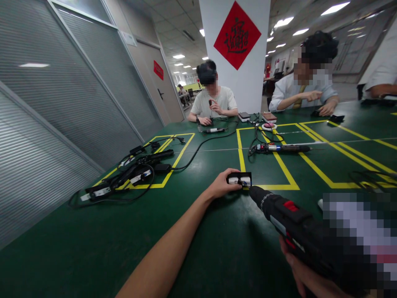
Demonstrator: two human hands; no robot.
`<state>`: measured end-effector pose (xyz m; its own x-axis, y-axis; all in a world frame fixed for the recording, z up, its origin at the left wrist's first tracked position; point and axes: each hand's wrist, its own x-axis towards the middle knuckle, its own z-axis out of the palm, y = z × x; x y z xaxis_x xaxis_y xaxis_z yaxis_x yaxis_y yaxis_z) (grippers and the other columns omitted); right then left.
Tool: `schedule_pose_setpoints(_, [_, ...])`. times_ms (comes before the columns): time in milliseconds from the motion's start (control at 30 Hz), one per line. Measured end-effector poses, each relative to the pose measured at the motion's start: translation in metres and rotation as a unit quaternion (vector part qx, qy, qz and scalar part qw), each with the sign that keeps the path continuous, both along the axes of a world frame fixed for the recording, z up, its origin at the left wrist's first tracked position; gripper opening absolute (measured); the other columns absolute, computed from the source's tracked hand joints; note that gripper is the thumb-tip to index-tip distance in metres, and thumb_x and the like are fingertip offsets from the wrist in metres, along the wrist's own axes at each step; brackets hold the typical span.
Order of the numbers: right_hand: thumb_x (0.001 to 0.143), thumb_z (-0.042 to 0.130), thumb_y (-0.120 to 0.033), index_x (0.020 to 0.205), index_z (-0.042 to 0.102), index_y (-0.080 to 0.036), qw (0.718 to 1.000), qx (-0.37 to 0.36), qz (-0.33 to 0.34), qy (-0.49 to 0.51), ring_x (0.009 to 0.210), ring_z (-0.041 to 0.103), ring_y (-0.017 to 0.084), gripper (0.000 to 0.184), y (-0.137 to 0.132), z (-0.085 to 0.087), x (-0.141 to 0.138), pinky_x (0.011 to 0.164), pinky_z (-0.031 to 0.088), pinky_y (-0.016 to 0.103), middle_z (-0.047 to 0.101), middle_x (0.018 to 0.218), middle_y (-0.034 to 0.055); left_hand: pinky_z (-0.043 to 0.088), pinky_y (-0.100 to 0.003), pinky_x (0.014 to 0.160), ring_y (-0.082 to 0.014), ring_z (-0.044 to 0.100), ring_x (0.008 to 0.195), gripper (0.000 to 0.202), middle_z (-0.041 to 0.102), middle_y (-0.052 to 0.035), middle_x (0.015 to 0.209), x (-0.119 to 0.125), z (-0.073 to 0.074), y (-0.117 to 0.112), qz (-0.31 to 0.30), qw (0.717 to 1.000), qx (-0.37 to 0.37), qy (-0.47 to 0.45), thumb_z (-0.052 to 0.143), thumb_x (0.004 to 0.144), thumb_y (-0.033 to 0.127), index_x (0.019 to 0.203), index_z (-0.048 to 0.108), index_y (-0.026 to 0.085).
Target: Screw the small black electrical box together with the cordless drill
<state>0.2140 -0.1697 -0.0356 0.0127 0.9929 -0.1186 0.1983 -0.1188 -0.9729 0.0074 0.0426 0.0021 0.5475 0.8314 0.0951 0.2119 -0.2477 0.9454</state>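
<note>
My left hand [221, 186] reaches out over the green table [124, 248] and pinches a small black part with white inserts [239, 179], holding it down on the surface. My right hand [305, 275], low at the right, is wrapped round a black electric screwdriver with a red switch [285, 215]. The tool's tip touches the small part from the right. Most of my right hand is hidden under the tool and a blurred patch.
Yellow tape boxes [281, 165] mark the table. A tangle of black cables, adapters and a screwdriver [133, 174] lies at the left. Another screwdriver [283, 147] rests mid-table. Two people [214, 101] [305, 89] sit opposite, beside a white pillar [237, 54].
</note>
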Motion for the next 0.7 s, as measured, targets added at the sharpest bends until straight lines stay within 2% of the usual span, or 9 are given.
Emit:
schedule_pose_setpoints(33, [0.074,0.058,-0.028,0.082,0.056,-0.028,1.0,-0.01,-0.007,0.014,0.026,0.052,0.012,0.008,0.0,0.005,-0.001,0.025,0.04,0.014,0.054,0.036,-0.0096,0.044,-0.027,0.073,-0.0136,0.056,0.08,0.058,0.059,-0.0062,0.096,0.0,0.0,0.0,0.0,1.0,0.0,-0.001,0.07,0.063,0.024,0.115,0.047,0.015])
schedule_pose_setpoints(100, [0.072,0.058,-0.027,0.089,0.057,-0.031,0.999,-0.013,-0.038,0.035,0.025,0.051,0.011,0.017,0.0,0.016,-0.004,0.024,0.04,0.013,0.054,0.038,-0.011,0.044,-0.027,0.074,-0.014,0.056,0.081,0.057,0.059,-0.0065,0.097,0.0,0.001,0.0,-0.001,1.0,0.002,-0.001,0.07,0.063,0.024,0.115,0.048,0.015])
schedule_pose_setpoints(200, [0.068,0.062,-0.028,0.095,0.056,-0.038,0.997,0.036,-0.064,0.022,0.024,0.05,0.009,0.03,0.0,0.03,-0.007,0.024,0.039,0.013,0.06,0.047,-0.0122,0.044,-0.027,0.074,-0.0142,0.056,0.081,0.057,0.059,-0.0067,0.098,0.0,0.002,0.0,-0.003,1.0,-0.001,-0.004,0.07,0.063,0.024,0.115,0.048,0.015])
schedule_pose_setpoints(267, [0.07,0.061,-0.026,0.087,0.058,-0.039,0.998,0.039,-0.046,0.016,0.025,0.05,0.009,0.021,0.0,0.032,-0.006,0.024,0.039,0.013,0.059,0.044,-0.0129,0.044,-0.027,0.074,-0.0144,0.056,0.081,0.058,0.059,-0.0068,0.098,0.0,0.002,0.0,-0.005,1.0,-0.003,-0.006,0.07,0.063,0.024,0.115,0.048,0.015])
schedule_pose_setpoints(367, [0.073,0.059,-0.025,0.081,0.06,-0.034,0.999,-0.012,-0.028,-0.008,0.026,0.051,0.011,0.012,0.0,0.028,-0.003,0.025,0.039,0.015,0.057,0.038,-0.011,0.044,-0.028,0.074,-0.0144,0.057,0.081,0.058,0.059,-0.0069,0.098,0.0,0.001,0.0,0.0,1.0,-0.002,-0.002,0.07,0.063,0.024,0.115,0.048,0.015])
schedule_pose_setpoints(500, [0.066,0.066,-0.022,0.077,0.059,-0.027,0.997,-0.051,-0.065,-0.01,0.028,0.054,0.012,0.014,0.0,0.028,-0.003,0.025,0.043,0.017,0.055,0.04,-0.0099,0.044,-0.028,0.074,-0.0143,0.056,0.081,0.058,0.059,-0.0064,0.097,0.0,0.001,0.0,0.001,1.0,-0.002,-0.002,0.07,0.063,0.024,0.115,0.048,0.015])
schedule_pose_setpoints(567, [0.066,0.065,-0.021,0.069,0.057,-0.026,0.996,-0.05,-0.071,-0.006,0.027,0.053,0.012,0.01,0.001,0.032,-0.006,0.023,0.043,0.017,0.05,0.036,-0.0107,0.044,-0.028,0.075,-0.0141,0.056,0.081,0.058,0.059,-0.0062,0.097,0.0,0.002,0.0,0.0,1.0,0.0,0.001,0.07,0.063,0.025,0.115,0.048,0.015])
schedule_pose_setpoints(700, [0.068,0.062,-0.022,0.063,0.054,-0.025,0.998,-0.023,-0.058,-0.008,0.025,0.051,0.011,0.01,0.002,0.041,-0.01,0.022,0.043,0.018,0.048,0.037,-0.0104,0.044,-0.028,0.074,-0.0143,0.056,0.081,0.058,0.059,-0.0061,0.097,-0.001,0.002,-0.001,-0.002,1.0,0.003,0.005,0.07,0.063,0.026,0.116,0.047,0.016])
